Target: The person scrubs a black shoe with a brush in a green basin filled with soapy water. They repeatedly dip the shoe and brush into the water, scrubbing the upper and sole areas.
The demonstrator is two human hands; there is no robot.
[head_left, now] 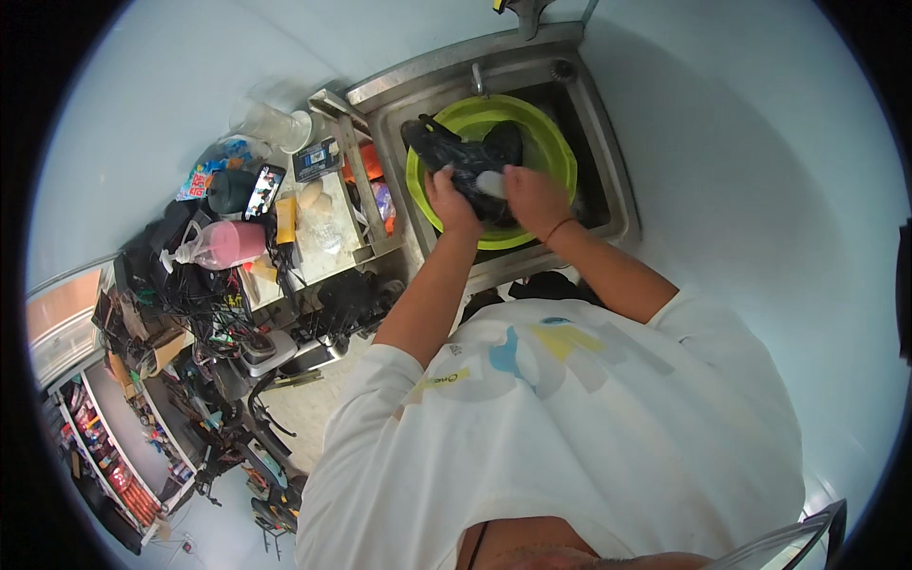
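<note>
A yellow-green basin (567,157) stands in the metal sink, under the tap. Wet black fabric (454,152) lies bunched in it, with white suds or a shine on its surface; its exact kind I cannot tell. My left hand (453,201) grips the near left side of this fabric, fingers closed. In my right hand (537,199) is a pale, rounded piece that looks like a bar of soap (490,183), pressed against the fabric. Both hands are over the basin, a short way apart. The fabric hides part of the basin's inside.
The sink (608,180) has a raised metal rim and a tap (478,81) at the back. To the left, a cluttered small table (328,249) bears a pink pump bottle (236,244), a phone (264,192) and a small dark box (316,160). A pale wall (750,161) borders the right.
</note>
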